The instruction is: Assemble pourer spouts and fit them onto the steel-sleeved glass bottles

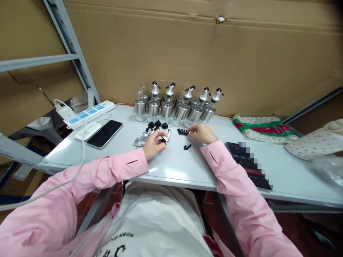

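Note:
My left hand (154,145) is closed, with thumb and fingers pinching a silver pour spout (167,136) that has a black part at its lower end. Beside that hand lie loose silver spouts (139,141) and black stoppers (164,126). Thumb and forefinger of my right hand (202,133) pinch at the right end of a row of small black plastic pieces (182,132); the fingertips partly cover the piece there. Nearer to me lie a few more black pieces (187,147). Behind both hands stand glass bottles with steel sleeves (167,109), several topped with spouts (188,93).
On the left of the white table (177,164) are a phone (105,134), a white charger pad (88,130) and a power strip (91,114); its cable crosses my left sleeve. A dark tablet with a timer (249,166), a patterned cloth (262,127) and a dotted bag (308,144) lie right.

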{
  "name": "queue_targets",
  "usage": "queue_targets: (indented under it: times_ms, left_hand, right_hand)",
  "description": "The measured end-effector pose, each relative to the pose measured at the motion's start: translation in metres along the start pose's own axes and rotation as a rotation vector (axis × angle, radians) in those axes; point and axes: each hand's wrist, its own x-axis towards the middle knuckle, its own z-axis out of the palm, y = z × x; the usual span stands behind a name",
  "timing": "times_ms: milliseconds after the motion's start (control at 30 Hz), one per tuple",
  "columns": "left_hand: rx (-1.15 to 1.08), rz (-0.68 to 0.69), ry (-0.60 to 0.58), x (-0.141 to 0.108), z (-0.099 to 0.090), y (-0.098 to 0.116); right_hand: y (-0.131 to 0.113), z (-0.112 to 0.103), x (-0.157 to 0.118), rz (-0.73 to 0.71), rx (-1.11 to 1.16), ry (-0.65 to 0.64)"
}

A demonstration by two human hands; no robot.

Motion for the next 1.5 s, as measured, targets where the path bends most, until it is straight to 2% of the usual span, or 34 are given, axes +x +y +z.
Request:
queue_targets:
  times_ms: [167,300,400,467,500,567,667,733,800,1100,1500]
  left_hand:
    - [-0.012,-0.037,-0.019,-0.001,0.001,0.002]
    - [-0.010,-0.057,0.004,0.000,0.001,0.002]
    - [-0.027,-0.085,0.009,0.001,0.000,-0.001]
    - [-0.044,-0.100,0.019,0.002,0.000,-0.003]
    - [-0.054,-0.106,0.031,0.002,0.000,-0.004]
    - [-0.079,-0.126,0.062,0.003,0.000,-0.005]
    - [-0.114,-0.173,0.063,0.004,0.000,-0.005]
    - [-0.115,-0.198,0.023,0.003,0.001,-0.005]
    - [-0.080,-0.209,-0.022,0.002,0.001,-0.005]
    - [0.026,-0.196,-0.114,-0.002,0.003,0.003]
    - [0.144,-0.119,-0.092,-0.003,0.002,0.002]
  right_hand:
    - [0.001,0.007,-0.001,-0.003,-0.085,0.002]
    - [0.001,0.001,-0.002,0.032,-0.092,0.086]
    - [-0.002,-0.011,-0.003,0.090,0.040,0.173]
    - [-0.008,-0.020,-0.006,0.065,0.266,0.152]
    - [-0.012,-0.024,-0.008,0.018,0.404,0.090]
    - [-0.023,-0.029,-0.015,-0.118,0.651,-0.131]
    - [-0.041,-0.032,-0.028,-0.265,0.803,-0.513]
    - [-0.051,-0.029,-0.033,-0.295,0.814,-0.658]
    - [-0.055,-0.025,-0.035,-0.303,0.815,-0.713]
    - [-0.051,-0.013,-0.029,-0.253,0.878,-0.674]
    - [-0.057,-0.007,-0.031,-0.273,0.896,-0.598]
